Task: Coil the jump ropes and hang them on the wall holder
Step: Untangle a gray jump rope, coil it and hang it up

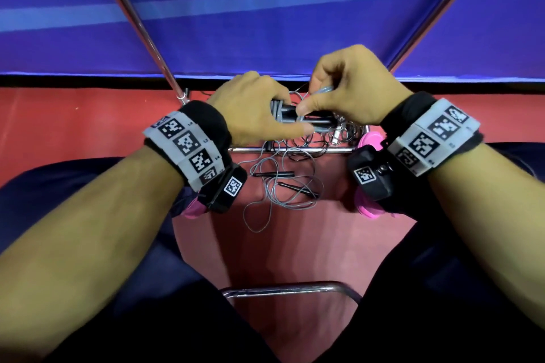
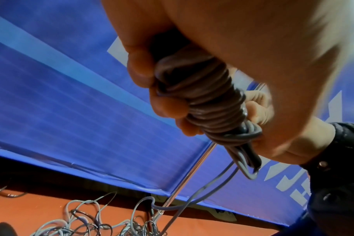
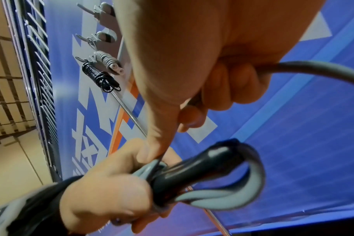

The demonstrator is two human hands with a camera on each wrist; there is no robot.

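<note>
Left hand: the left hand (image 1: 256,109) is wrapped around a pair of black handles (image 1: 321,122), held in front of the lower edge of the blue banner (image 1: 265,23). Its fingers are curled over the cord wound on the handles.
Right hand: the right hand (image 1: 351,88) is just beside the left, also against the banner's lower edge. Its fingers are curled around the free grey cord (image 3: 313,68) and its thumb reaches down to the handles.
Wound coil: tight turns of grey cord (image 2: 206,99) bind the two handles together. They run from under the left fingers almost to the handle ends.
Cord loops: a few folded loops (image 3: 243,191) stick out past the handle ends, seen against the banner.
Loose ropes: a tangle of grey and black jump ropes (image 1: 283,183) lies on the red floor (image 1: 88,127) at the foot of the banner. One strand rises from it towards the hands.
Wall holder: a pale board with hooks (image 3: 111,52) is mounted on the banner, high above the hands.
Hung ropes: a coiled black rope (image 3: 99,78) and a coiled white rope (image 3: 109,62) hang side by side from the holder's hooks.
Metal poles: slanted chrome poles (image 1: 138,26) cross the face of the banner.
</note>
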